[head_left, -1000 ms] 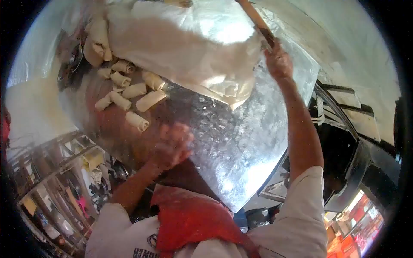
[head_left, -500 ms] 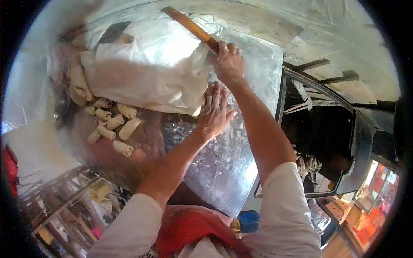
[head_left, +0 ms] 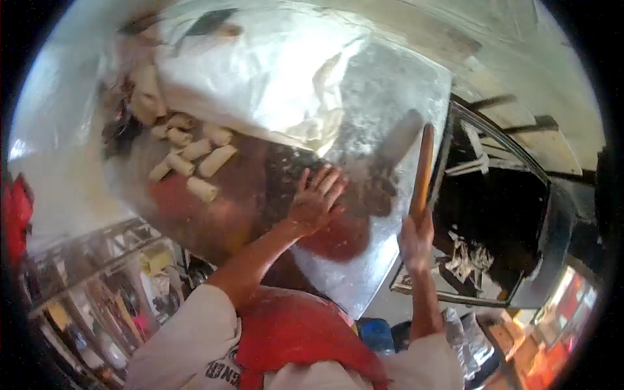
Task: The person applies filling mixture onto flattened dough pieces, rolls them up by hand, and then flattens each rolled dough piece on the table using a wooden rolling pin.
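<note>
My right hand (head_left: 416,242) is closed around one end of a slim wooden stick (head_left: 424,170), shaped like a thin rolling pin, which points away from me at the right edge of the metal table (head_left: 406,84). Fingers spread, my left hand (head_left: 315,201) is over the tabletop, just in front of a large white sheet (head_left: 260,84). Whether its palm touches the metal I cannot tell. What the sheet covers is hidden. Several pale dough rolls (head_left: 216,160) lie in a loose pile left of my left hand.
Right of the table is a dark, open metal-framed box (head_left: 494,221) with crumpled scraps inside. A cluttered rack (head_left: 97,292) stands low on the left. A blue container (head_left: 376,335) sits below the table's front corner. A red cloth (head_left: 16,218) hangs at far left.
My right hand has swung the wooden stick from above the sheet to the table's right edge, nearer me. My left hand has moved off the sheet's edge, toward me. The view has shifted.
</note>
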A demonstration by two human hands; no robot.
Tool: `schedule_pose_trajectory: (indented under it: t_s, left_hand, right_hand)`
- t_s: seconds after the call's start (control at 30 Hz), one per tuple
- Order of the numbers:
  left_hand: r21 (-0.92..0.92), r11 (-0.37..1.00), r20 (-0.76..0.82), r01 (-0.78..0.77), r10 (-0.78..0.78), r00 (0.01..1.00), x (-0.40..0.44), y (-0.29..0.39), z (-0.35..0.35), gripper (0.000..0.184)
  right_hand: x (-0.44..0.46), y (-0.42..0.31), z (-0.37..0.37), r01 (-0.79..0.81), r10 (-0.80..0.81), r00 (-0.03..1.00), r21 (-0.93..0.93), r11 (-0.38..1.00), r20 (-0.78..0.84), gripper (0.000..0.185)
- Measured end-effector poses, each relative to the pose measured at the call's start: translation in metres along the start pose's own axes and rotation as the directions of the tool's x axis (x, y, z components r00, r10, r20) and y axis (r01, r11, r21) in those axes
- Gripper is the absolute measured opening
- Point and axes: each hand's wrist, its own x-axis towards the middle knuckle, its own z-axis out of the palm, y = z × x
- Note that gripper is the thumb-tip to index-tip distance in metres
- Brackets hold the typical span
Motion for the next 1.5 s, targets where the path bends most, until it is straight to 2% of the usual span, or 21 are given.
schedule_pose_trajectory:
  t_s: [0.03,0.1,0.17,0.2,0.23,0.3,0.33,0.4,0.47,0.5,0.57,0.67,0.73,0.77,0.83,0.87,1.0,1.13,1.2,1.3,1.5]
  left_hand:
    - [0.01,0.998,-0.037,-0.059,0.059,0.998,-0.003,-0.003,0.0,0.067]
    - [-0.055,0.994,-0.115,-0.099,0.092,0.989,-0.021,-0.017,-0.038,0.061]
    - [0.038,0.999,0.004,0.023,-0.023,1.0,-0.031,-0.045,-0.105,0.054]
    - [0.077,0.99,-0.127,0.117,-0.106,0.986,-0.05,-0.077,-0.097,0.048]
    - [0.102,0.971,-0.262,0.217,-0.184,0.947,-0.068,-0.115,-0.085,0.042]
    - [0.252,0.912,-0.558,0.325,-0.138,0.819,-0.086,-0.162,-0.091,0.045]
    - [0.245,0.893,-0.474,0.378,-0.229,0.85,-0.099,-0.191,-0.081,0.049]
    - [0.227,0.899,-0.376,0.375,-0.275,0.885,-0.1,-0.211,-0.069,0.054]
    - [0.104,0.881,-0.086,0.461,-0.454,0.887,-0.094,-0.207,-0.084,0.067]
    - [0.096,0.908,-0.082,0.408,-0.401,0.912,-0.094,-0.206,-0.084,0.067]
    - [-0.24,0.947,-0.201,0.214,-0.264,0.943,-0.09,-0.189,-0.068,0.069]
    - [-0.312,0.949,-0.222,-0.04,-0.032,0.975,-0.085,-0.123,-0.062,0.071]
    - [-0.093,0.994,0.025,0.051,-0.049,0.998,-0.092,-0.102,-0.058,0.069]
    - [-0.1,0.995,0.023,0.026,-0.024,0.999,-0.09,-0.105,-0.061,0.069]
    - [-0.012,0.959,-0.226,-0.282,0.272,0.935,-0.085,-0.108,-0.062,0.064]
    - [-0.184,0.935,-0.22,-0.304,0.262,0.94,-0.079,-0.114,-0.052,0.058]
    - [-0.07,0.893,-0.19,-0.445,0.426,0.884,-0.069,-0.12,-0.035,0.051]
    - [-0.292,0.867,-0.147,-0.403,0.376,0.915,-0.027,-0.098,-0.046,0.048]
    - [-0.351,0.819,-0.388,-0.454,0.315,0.866,-0.01,-0.064,-0.064,0.047]
    - [-0.12,0.856,-0.265,-0.503,0.46,0.847,-0.014,-0.061,-0.027,0.049]
    - [-0.196,0.879,-0.298,-0.435,0.369,0.88,-0.031,-0.055,0.001,0.053]
  right_hand:
    - [-0.04,-0.026,-0.004,-0.111,0.111,0.993,-0.017,0.994,0.032,0.054]
    - [-0.081,0.04,-0.014,0.217,-0.245,0.969,-0.349,0.912,-0.036,0.054]
    - [-0.105,0.068,-0.013,0.406,-0.463,0.886,-0.526,0.747,0.025,0.06]
    - [-0.122,0.056,-0.011,0.287,-0.307,0.948,-0.636,0.716,0.083,0.06]
    - [-0.13,0.079,-0.013,0.322,-0.361,0.925,-0.742,0.587,0.116,0.061]
    - [-0.159,0.06,0.001,0.168,-0.183,0.981,-0.737,0.654,0.061,0.063]
    - [-0.166,0.069,0.006,0.138,-0.182,0.983,-0.74,0.658,0.021,0.063]
    - [-0.167,0.1,0.017,0.17,-0.425,0.905,-0.903,0.394,-0.015,0.061]
    - [-0.168,0.102,0.032,0.077,-0.445,0.886,-0.903,0.423,-0.133,0.059]
    - [-0.168,0.104,0.041,0.023,-0.458,0.865,-0.894,0.447,-0.207,0.057]
    - [-0.158,0.143,0.057,-0.065,-0.56,0.758,-0.893,0.446,-0.335,0.057]
    - [-0.163,0.131,0.082,-0.177,-0.551,0.694,-0.851,0.494,-0.464,0.057]
    - [-0.162,0.131,0.082,-0.193,-0.556,0.67,-0.838,0.51,-0.492,0.056]
    - [-0.16,0.13,0.086,-0.171,-0.548,0.681,-0.833,0.527,-0.486,0.056]
    - [-0.164,0.128,0.088,-0.176,-0.526,0.685,-0.815,0.552,-0.504,0.056]
    - [-0.164,0.126,0.087,-0.172,-0.518,0.693,-0.813,0.557,-0.501,0.056]
    - [-0.164,0.123,0.088,-0.15,-0.532,0.68,-0.806,0.573,-0.505,0.056]
    - [-0.163,0.127,0.089,-0.131,-0.563,0.655,-0.81,0.571,-0.503,0.054]
    - [-0.163,0.125,0.09,-0.134,-0.563,0.647,-0.803,0.581,-0.515,0.053]
    - [-0.16,0.126,0.089,-0.127,-0.572,0.64,-0.805,0.58,-0.513,0.052]
    - [-0.16,0.128,0.087,-0.133,-0.581,0.65,-0.825,0.549,-0.491,0.053]
